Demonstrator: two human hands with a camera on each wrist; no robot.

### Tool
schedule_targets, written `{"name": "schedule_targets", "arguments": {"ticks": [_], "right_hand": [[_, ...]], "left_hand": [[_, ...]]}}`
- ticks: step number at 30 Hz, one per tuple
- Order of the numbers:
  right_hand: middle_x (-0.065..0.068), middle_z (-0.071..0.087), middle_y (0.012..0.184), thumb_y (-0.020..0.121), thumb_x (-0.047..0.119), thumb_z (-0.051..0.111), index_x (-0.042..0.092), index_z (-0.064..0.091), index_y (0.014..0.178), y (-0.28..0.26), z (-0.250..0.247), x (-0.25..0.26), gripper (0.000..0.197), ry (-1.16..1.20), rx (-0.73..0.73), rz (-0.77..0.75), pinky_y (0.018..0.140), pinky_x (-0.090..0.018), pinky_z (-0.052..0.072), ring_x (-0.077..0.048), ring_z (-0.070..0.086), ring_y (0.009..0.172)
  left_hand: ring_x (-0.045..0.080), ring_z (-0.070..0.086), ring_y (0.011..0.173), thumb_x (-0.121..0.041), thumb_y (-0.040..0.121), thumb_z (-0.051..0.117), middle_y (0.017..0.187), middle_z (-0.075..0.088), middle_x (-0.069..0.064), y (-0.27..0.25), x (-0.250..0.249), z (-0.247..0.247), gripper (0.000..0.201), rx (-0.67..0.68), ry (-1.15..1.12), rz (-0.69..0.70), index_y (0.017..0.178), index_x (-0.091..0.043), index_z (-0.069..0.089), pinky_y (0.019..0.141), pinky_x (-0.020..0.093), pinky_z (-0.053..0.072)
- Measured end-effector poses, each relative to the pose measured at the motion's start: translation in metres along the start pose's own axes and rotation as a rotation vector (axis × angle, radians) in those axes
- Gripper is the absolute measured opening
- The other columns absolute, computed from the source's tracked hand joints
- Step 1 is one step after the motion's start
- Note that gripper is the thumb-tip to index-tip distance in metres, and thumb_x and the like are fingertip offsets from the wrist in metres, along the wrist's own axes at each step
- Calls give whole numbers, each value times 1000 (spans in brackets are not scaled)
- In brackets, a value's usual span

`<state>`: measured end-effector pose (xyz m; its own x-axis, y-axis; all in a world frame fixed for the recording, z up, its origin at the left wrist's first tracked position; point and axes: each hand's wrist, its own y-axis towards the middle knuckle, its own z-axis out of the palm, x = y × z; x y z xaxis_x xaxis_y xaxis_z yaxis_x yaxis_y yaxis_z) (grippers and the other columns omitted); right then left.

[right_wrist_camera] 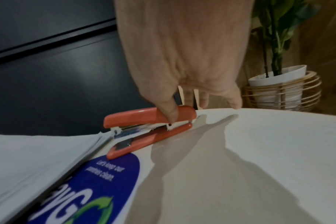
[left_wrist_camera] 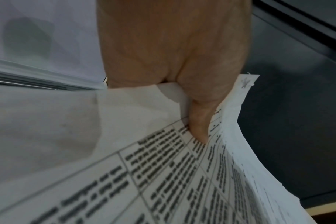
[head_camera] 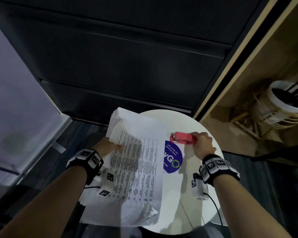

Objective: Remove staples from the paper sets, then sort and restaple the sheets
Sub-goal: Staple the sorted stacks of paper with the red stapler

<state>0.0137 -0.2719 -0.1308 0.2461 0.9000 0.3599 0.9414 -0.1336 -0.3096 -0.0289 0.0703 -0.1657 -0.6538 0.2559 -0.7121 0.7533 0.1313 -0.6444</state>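
Note:
A set of printed table sheets (head_camera: 136,160) lies over a thicker white paper stack (head_camera: 120,117) on the round white table (head_camera: 193,194). My left hand (head_camera: 113,146) pinches the set's left edge, thumb on top and fingers hidden beneath. In the left wrist view the thumb (left_wrist_camera: 199,121) presses the printed sheets (left_wrist_camera: 182,174), which curl upward. My right hand (head_camera: 196,139) grips a red stapler (head_camera: 182,138) just right of the papers. In the right wrist view the stapler (right_wrist_camera: 150,119) has its base on the table (right_wrist_camera: 240,166) and its nose by the stack's edge (right_wrist_camera: 38,154).
A round blue sticker (head_camera: 174,157) on the table is partly covered by the papers. A dark cabinet (head_camera: 127,57) stands behind the table. A white plant pot in a wire stand (head_camera: 286,98) sits on the floor to the right. Cables trail from both wrist cameras.

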Motion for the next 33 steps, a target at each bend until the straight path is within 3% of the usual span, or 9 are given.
{"name": "schedule_targets", "arguments": {"ticks": [3,6,9,11,15,23,26,30,33], "right_hand": [[-11,38,143,97,33,48,24,54,134,-15,3,0,38,105,-192,35,104,-57,30,-33,31,134],[-19,54,124,89,44,56,3,57,121,-25,4,16,52,342,-388,295,95,-46,42,-38,51,117],[-14,65,98,78,58,64,2,63,104,-31,8,23,62,578,-171,489,83,-36,51,-32,63,90],[-10,70,87,70,58,70,6,67,95,-33,11,26,58,705,-79,526,79,-40,57,-28,66,77],[-8,64,67,79,31,67,5,65,88,-34,1,32,27,790,-31,531,53,-26,49,-23,59,55],[-12,57,80,90,44,59,5,54,75,-43,15,17,42,523,-161,481,69,-33,42,-29,53,75],[-11,62,75,84,25,70,-3,66,87,-48,10,16,29,834,-276,432,69,-36,51,-28,60,72],[-7,63,75,89,9,61,-3,61,103,-60,-24,33,18,1245,-311,283,55,-28,54,-20,59,61],[-6,63,92,92,14,59,10,50,119,-65,-57,58,29,1493,-304,168,78,-41,54,-19,61,74]], "left_hand": [[28,62,100,-13,82,73,105,66,13,-5,-4,7,31,-81,49,17,108,3,65,93,36,47],[27,60,92,-10,84,70,96,64,12,-13,-7,17,25,-173,88,49,105,1,62,82,32,46],[21,58,76,-9,85,69,81,60,4,-16,-3,23,25,-238,79,78,106,1,59,65,27,45],[18,59,70,-11,85,69,78,60,3,-18,-1,24,26,-256,92,78,105,2,59,56,24,44],[27,63,78,-13,85,69,91,65,14,-16,0,24,26,-266,113,98,103,4,60,63,28,47],[28,65,81,-13,84,69,99,67,18,-27,-6,25,29,-241,133,104,107,1,58,63,30,52],[29,65,91,-11,82,72,96,67,12,-38,-18,21,25,-148,120,113,101,-1,59,69,30,51],[21,59,88,-13,83,71,85,62,1,-70,-47,20,16,-33,126,206,84,-16,55,80,29,45],[21,65,98,-15,81,75,98,70,3,-95,-68,17,17,94,63,318,92,-19,63,97,39,49]]}}
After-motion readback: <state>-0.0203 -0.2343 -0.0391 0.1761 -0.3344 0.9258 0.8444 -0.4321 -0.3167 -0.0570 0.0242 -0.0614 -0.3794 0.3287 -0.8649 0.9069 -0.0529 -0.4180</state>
